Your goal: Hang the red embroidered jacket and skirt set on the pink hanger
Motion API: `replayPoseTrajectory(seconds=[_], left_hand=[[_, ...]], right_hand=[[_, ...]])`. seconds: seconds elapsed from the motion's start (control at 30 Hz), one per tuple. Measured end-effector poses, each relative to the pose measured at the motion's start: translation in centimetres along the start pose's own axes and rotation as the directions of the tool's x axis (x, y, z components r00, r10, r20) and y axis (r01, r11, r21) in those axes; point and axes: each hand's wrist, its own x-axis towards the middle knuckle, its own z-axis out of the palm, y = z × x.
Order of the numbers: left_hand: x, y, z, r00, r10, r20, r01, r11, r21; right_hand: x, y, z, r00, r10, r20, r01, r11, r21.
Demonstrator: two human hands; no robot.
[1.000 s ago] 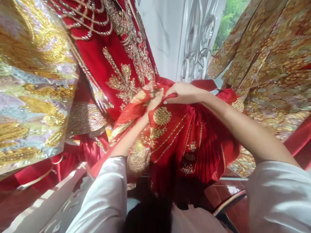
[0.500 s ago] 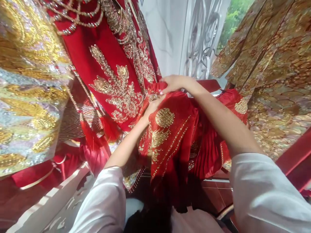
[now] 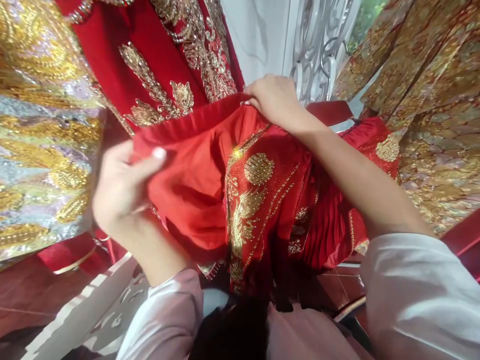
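A red skirt [image 3: 270,200] with gold embroidery and pleats hangs in front of me, its plain red waistband stretched between my hands. My left hand [image 3: 120,187] pinches the waistband's left end, thumb on top of the cloth. My right hand [image 3: 272,97] is closed on the waistband's right end, higher and farther away. The plain red lining [image 3: 187,185] of the skirt shows between the two hands. Both my arms wear white sleeves.
A red gown with gold beading [image 3: 176,55] hangs behind the skirt. A gold and silver brocade garment [image 3: 45,125] hangs at the left, a gold-brown brocade one [image 3: 431,90] at the right. A white ornate metal grille [image 3: 315,45] stands behind. A white railing [image 3: 82,310] runs at lower left.
My left hand has pulled the waistband out to the left and toward me. My right hand has lifted its end higher. The skirt's top now lies spread open between them.
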Motion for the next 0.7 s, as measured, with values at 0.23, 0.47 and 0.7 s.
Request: replayPoseTrajectory(seconds=[0.23,0.47,0.7], left_hand=[[-3.9,4.4,13.4,0.925,0.367,0.1,-0.358,0.929,-0.092],[-3.7,-0.5,18.7,0.935,0.215,0.283,-0.22,0.975,-0.015],[7.5,1.9,17.2,0.946,0.21,0.247,-0.208,0.978,-0.034]], right_hand=[[-1.7,2.1,-2.0,0.996,-0.075,0.042,0.082,0.969,-0.232],[-1.9,3.3,0.2,0.994,0.009,0.113,-0.019,0.996,0.088],[-1.4,3.0,-0.3,0.995,-0.003,0.103,0.0,1.0,0.027]])
